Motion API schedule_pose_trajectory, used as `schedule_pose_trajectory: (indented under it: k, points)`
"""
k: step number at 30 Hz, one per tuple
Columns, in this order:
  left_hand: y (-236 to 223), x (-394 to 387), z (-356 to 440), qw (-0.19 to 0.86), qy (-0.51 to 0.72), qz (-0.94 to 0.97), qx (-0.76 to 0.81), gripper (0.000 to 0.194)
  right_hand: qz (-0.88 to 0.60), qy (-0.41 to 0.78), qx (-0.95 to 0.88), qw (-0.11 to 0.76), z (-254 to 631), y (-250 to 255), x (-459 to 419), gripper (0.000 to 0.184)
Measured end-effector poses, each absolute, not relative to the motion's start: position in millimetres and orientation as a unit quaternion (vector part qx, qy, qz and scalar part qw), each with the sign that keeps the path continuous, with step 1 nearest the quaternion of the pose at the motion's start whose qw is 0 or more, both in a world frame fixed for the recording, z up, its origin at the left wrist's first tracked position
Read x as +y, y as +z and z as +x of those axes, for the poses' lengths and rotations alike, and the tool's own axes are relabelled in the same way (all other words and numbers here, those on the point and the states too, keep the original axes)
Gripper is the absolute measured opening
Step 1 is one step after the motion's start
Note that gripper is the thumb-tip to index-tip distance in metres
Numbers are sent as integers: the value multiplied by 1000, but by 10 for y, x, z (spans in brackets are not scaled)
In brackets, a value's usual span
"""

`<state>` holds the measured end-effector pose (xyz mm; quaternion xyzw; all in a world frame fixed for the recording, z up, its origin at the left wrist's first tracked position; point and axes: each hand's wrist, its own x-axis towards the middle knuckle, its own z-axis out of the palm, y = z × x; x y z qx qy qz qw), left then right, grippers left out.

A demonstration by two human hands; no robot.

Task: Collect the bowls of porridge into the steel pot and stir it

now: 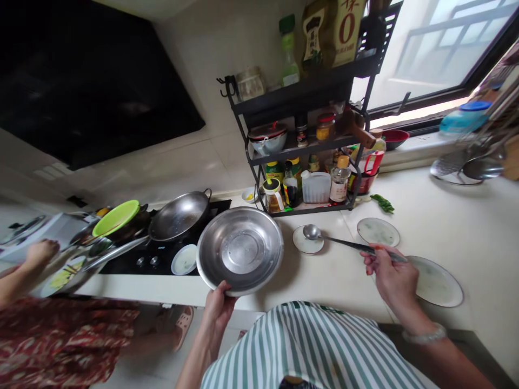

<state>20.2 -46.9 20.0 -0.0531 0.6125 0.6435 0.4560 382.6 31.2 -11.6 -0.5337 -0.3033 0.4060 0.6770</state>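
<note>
My left hand grips the near rim of a wide steel basin, tilted so that its inside faces me. Only a few drops or specks show in the basin. In my right hand is a long-handled ladle, its small round bowl pointing left above a small white plate. Whether the ladle touches that plate I cannot tell. Beside my right wrist lies a larger oval plate, with another white plate behind it.
A steel wok sits on the black stove, its long handle reaching left. A black spice rack holds bottles and jars behind the basin. Green leaves lie right of it. Another person's hand is at far left, near a green bowl.
</note>
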Motion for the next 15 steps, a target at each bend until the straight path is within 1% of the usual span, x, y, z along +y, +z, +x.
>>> schedule_pose_trajectory:
  k: [7, 11, 15]
  points:
    - [-26, -550, 300, 490, 610, -61, 619, 25, -531, 421, -293, 674, 3789, 16, 313, 24]
    - [-123, -563, 312, 505, 616, -75, 601, 24, -507, 445, -302, 674, 3689, 89, 290, 25]
    - [-248, -561, 303, 542, 587, -88, 595, 21, -493, 471, -337, 650, 3548, 88, 238, 27]
